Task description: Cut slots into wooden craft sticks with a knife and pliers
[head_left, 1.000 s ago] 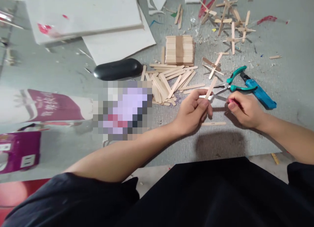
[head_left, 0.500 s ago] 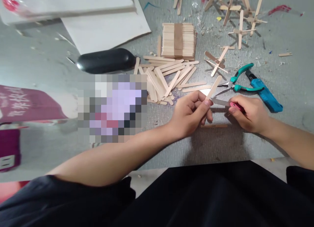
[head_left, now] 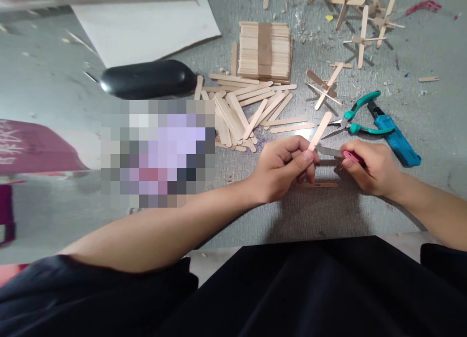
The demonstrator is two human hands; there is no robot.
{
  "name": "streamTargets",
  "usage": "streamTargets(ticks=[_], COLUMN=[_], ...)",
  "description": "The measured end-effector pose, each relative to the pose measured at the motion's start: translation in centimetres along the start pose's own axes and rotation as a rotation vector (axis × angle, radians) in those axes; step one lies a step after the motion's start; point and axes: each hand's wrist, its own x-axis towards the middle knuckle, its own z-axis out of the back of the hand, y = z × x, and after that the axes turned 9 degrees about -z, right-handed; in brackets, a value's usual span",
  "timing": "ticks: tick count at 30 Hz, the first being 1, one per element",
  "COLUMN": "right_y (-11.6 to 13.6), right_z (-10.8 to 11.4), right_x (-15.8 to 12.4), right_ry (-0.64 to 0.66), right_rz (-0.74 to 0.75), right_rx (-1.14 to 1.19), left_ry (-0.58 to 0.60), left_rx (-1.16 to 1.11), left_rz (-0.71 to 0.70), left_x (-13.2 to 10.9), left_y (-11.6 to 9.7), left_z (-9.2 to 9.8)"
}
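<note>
Pinched between thumb and fingers of my left hand [head_left: 286,167] is a wooden craft stick [head_left: 321,129], its upper end pointing up and to the right. My right hand [head_left: 372,167] is closed round the pink handle of a knife [head_left: 332,152]. Its thin blade reaches left to the craft stick, near my left fingertips; whether the edge bites into the wood I cannot tell. Below the hands, another craft stick [head_left: 321,185] with a dark mark lies on the table. Just beyond them are pliers [head_left: 343,124] with green handles, jaws apart.
A blue utility knife [head_left: 399,140] lies right of the pliers. Loose craft sticks [head_left: 248,108] and a banded bundle [head_left: 248,50] lie ahead. Several crossed-stick pieces [head_left: 361,39] stand at the back right. A black rounded object [head_left: 149,78] and white board [head_left: 146,30] are at left.
The view has shifted slightly, so the table items at left sit farther left and higher. Both hands keep their holds; the stick and blade show almost the same pose.
</note>
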Motion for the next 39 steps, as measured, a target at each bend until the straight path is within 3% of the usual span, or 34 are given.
streamTargets(ticks=[12, 21, 29, 34, 39], right_y=[0.0, -0.1, -0.2, -0.1, -0.1], right_z=[0.4, 0.5, 0.8, 0.9, 0.9], right_x=[0.4, 0.4, 0.4, 0.5, 0.4], right_ry=[-0.013, -0.006, 0.063, 0.045, 0.075], right_rz=[0.109, 0.088, 0.001, 0.041, -0.012], right_rx=[0.017, 0.02, 0.03, 0.053, 0.033], left_ry=[0.103, 0.136, 0.076, 0.088, 0.129], left_rx=[0.019, -0.038, -0.011, 0.005, 0.031], left_rz=[-0.044, -0.011, 0.01, -0.001, -0.009], left_x=[0.3, 0.4, 0.9, 1.0, 1.1], left_y=[0.0, -0.5, -0.7, -0.6, -0.9], left_z=[0.1, 0.1, 0.1, 0.1, 0.1])
